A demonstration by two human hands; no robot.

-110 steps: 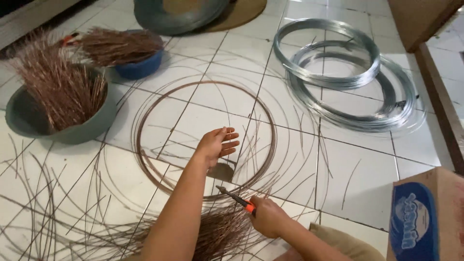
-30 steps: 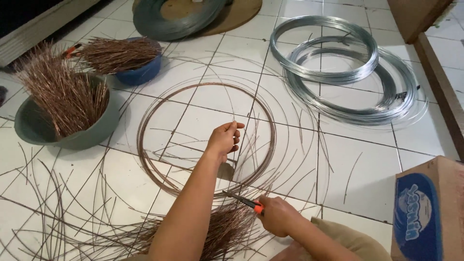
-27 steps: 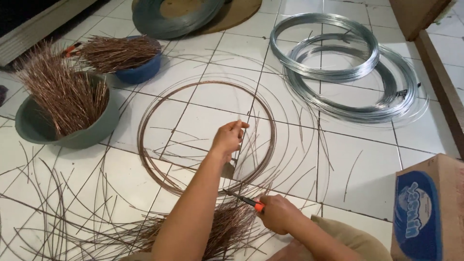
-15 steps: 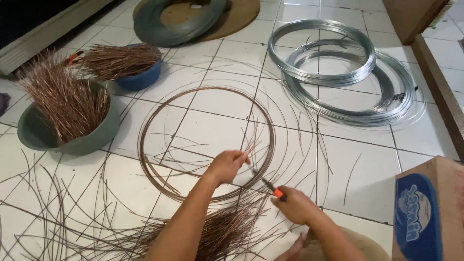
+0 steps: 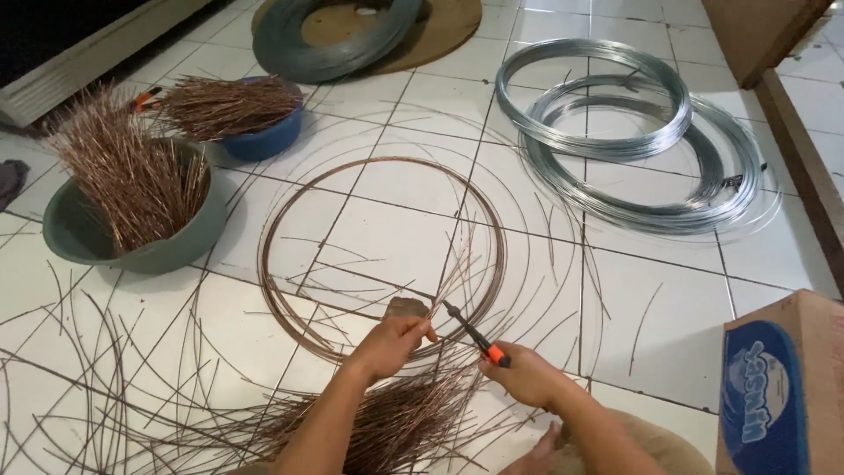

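Both hands drew nearer, pliers [image 5: 472, 332] meeting wire [image 5: 444, 295] between them.

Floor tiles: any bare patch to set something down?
Bare tile inside the copper wire ring, its upper half. Another patch right of it, between the silver wire coils and the cardboard box. Crowded: cut wire pieces cover the lower left, around the left hand and the right hand holding cutters.

My left hand [image 5: 391, 343] and right hand [image 5: 527, 378] are bare, with no gloves, rings or watch showing. Both forearms are uncovered to the frame's edge. Below my right hand, tan trousers [image 5: 655, 444] cover my knee.
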